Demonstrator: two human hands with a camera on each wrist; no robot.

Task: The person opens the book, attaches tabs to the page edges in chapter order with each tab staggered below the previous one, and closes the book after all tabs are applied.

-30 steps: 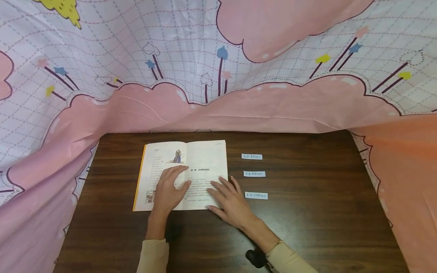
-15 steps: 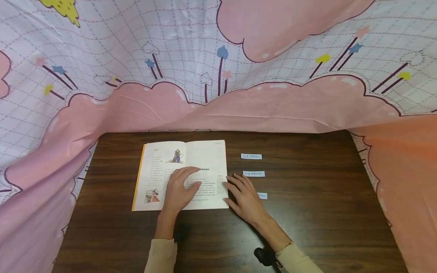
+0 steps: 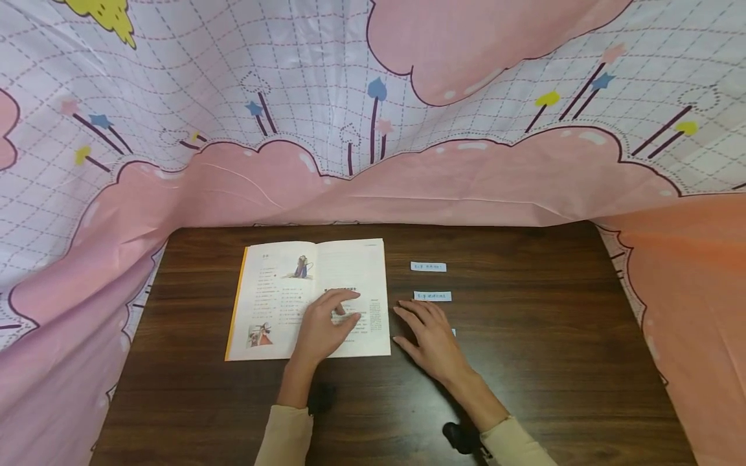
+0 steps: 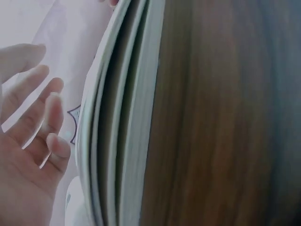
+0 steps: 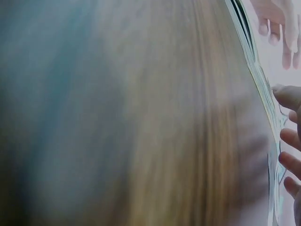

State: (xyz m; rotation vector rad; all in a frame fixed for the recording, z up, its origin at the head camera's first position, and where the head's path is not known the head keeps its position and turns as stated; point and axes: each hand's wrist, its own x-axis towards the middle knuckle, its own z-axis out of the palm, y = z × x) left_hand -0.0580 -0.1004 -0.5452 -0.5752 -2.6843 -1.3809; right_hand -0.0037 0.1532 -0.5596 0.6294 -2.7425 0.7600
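So, from the head cam I've got a book (image 3: 307,288) lying open and flat on the left half of the counter (image 3: 553,323), yellow edge showing along its left side. My left hand (image 3: 323,330) is over the book's right page, lower part, blocking a good bit of the print. Fingers are loosely bent and it's holding nothing, with a modest gap between thumb and forefinger. Can't tell from up here whether it's touching the paper. In the left wrist view I get that hand with its fingers relaxed and apart, next to the book's edge, where the leaves fan out with dark gaps between.

My right hand (image 3: 431,340) is just off the book's right edge, fingers spread fairly wide and a bit curved, nothing in its grip. Whether the fingertips rest on the wood, I can't say.

Right of the book there's a column of paper slips with blue handwriting: top slip (image 3: 428,266) well clear, middle slip (image 3: 432,296) just beyond my right fingertips, and bottom slip (image 3: 454,332) mostly hidden behind that hand, only its end poking out. Pink and white cloth (image 3: 408,175) hangs behind it all.
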